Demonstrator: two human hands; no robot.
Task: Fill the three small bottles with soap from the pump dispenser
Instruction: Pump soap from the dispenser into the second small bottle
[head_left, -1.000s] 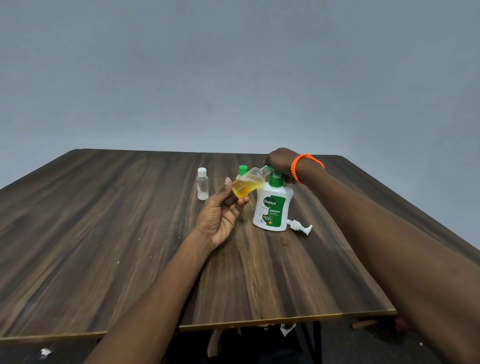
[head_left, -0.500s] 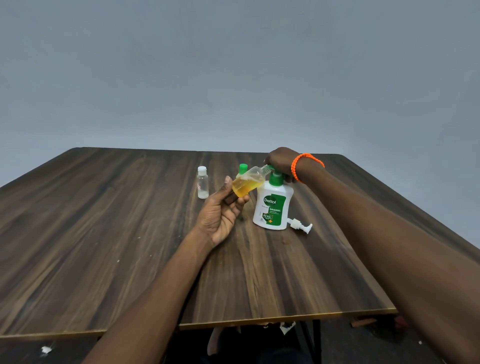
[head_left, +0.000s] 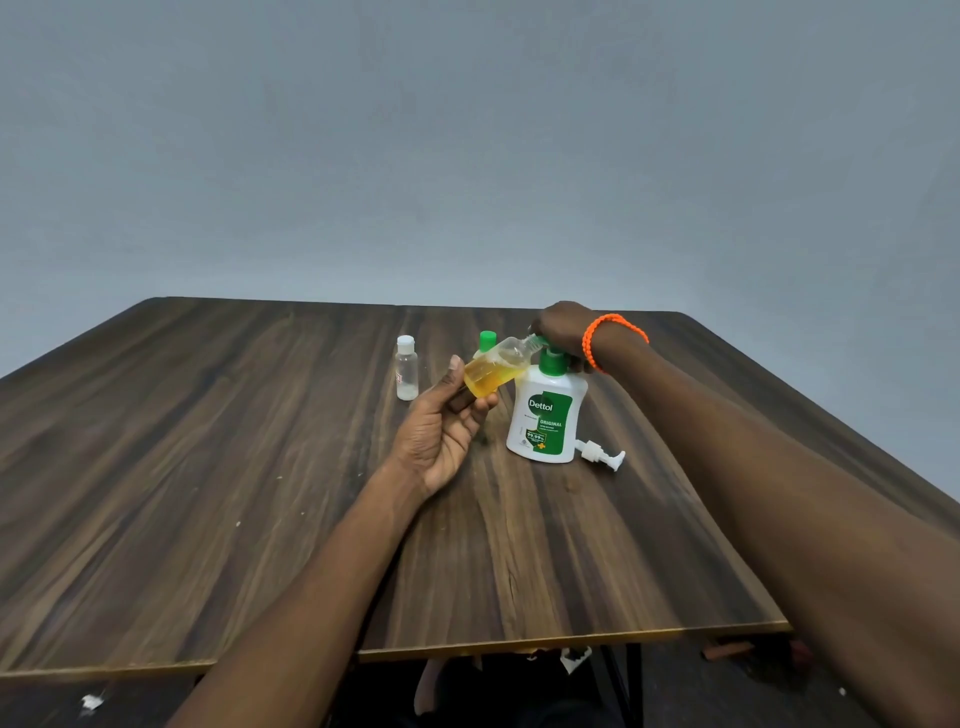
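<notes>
Grey wall fills the upper frame above a dark wood-grain table (head_left: 208, 467). Centre-right stands the white soap dispenser (head_left: 545, 415), green label reading "Dettol ORIGINAL". The left hand (head_left: 441, 426), palm up, grips a tilted clear bottle (head_left: 493, 370) half full of yellow soap. The right hand (head_left: 561, 327), with an orange wristband (head_left: 608, 338), seems curled on the green pump top. A white pump head (head_left: 602, 454) lies beside the dispenser. Left, a clear white-capped bottle (head_left: 406, 371) stands; behind, a green-capped bottle (head_left: 487, 340).

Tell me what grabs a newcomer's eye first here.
The tilted small bottle of yellow soap, gripped in the left hand at table centre, mouth against the green pump of the Dettol dispenser. The right hand, orange bracelet at its wrist, is on that pump.
</notes>
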